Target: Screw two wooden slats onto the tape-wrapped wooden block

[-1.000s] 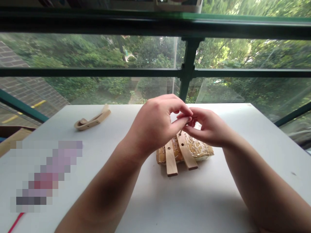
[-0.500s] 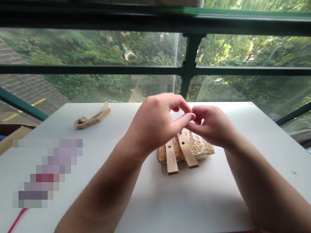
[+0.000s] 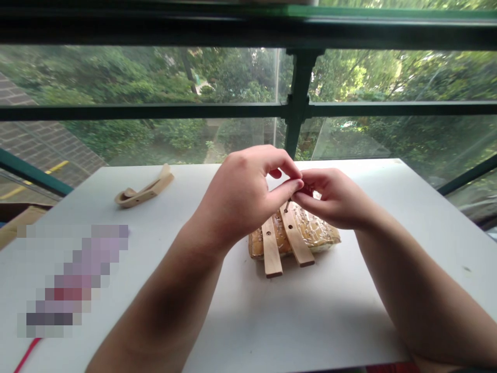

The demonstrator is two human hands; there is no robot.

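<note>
My left hand (image 3: pixel 246 194) reaches in from the left, thumb and index finger pinched together. Its fingertips meet those of my right hand (image 3: pixel 336 199), which are also closed. What lies between the fingers is mostly hidden. Below them a thin metal shaft (image 3: pixel 288 205) points down at a hole in a wooden strip (image 3: pixel 298 246). A second wooden strip (image 3: pixel 273 256) lies beside it, with a dark-rimmed hole. Both strips rest across a brown block wrapped in shiny clear plastic (image 3: pixel 320 233) and overhang its near edge. The strips' far ends are behind my hands.
A curved wooden piece with a slot (image 3: pixel 144 194) lies at the table's back left. A blurred-out purplish object (image 3: pixel 83 274) with a red cord (image 3: pixel 26 355) is at the left. The white table (image 3: pixel 248 321) ends at a window with a green frame (image 3: pixel 297 98). A cardboard box (image 3: pixel 25 223) stands at the far left.
The view has shifted slightly. My hands keep the same pinch above the block, and the thin metal shaft now shows below the fingertips.
</note>
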